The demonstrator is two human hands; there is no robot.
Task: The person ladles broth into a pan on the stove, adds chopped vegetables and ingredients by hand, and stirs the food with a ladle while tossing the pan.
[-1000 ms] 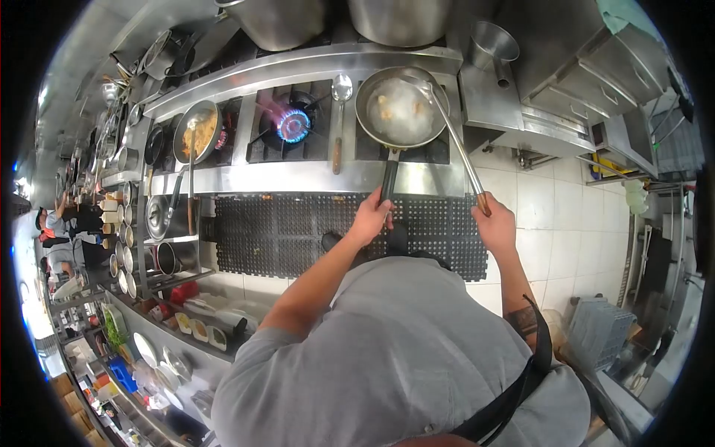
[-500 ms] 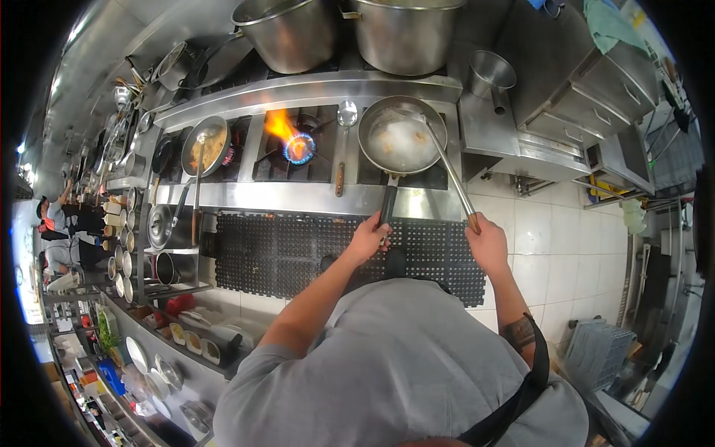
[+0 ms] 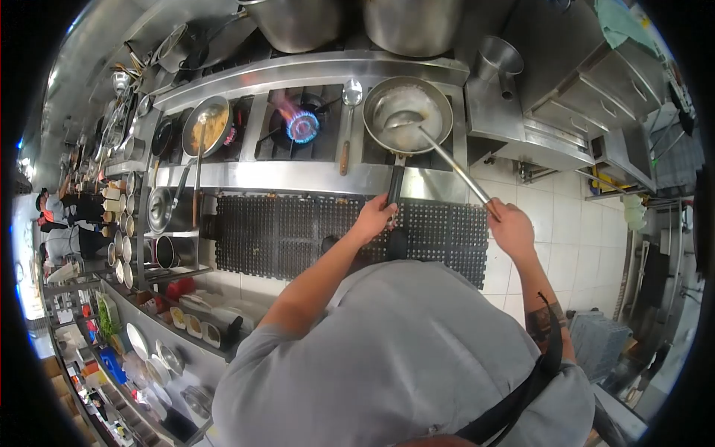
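Observation:
My left hand (image 3: pixel 375 218) is closed around the black handle of a frying pan (image 3: pixel 445 112) on the right-hand burner. A pale, whitish liquid, partly veiled by steam, covers the pan's bottom. In my right hand (image 3: pixel 512 229) is the wooden grip of a long metal ladle (image 3: pixel 456 165). Its bowl rests inside the pan, left of the middle, with the shaft crossing the pan's rim at the lower right. Left of the pan, a large slotted-looking spoon (image 3: pixel 351 93) with a wooden handle lies on the stove top.
A burner (image 3: pixel 302 127) burns openly with a blue flame. Farther left stands another pan (image 3: pixel 216 130) of food with a ladle in it. Large stockpots (image 3: pixel 413 26) line the back. A metal pot (image 3: pixel 497 56) sits on the right counter. Two people (image 3: pixel 63 223) are far left.
The ladle's bowl now shows in the pan, left of the middle, and my right hand has shifted right. The open burner's flame has shrunk from orange to mostly blue. Steam has thinned.

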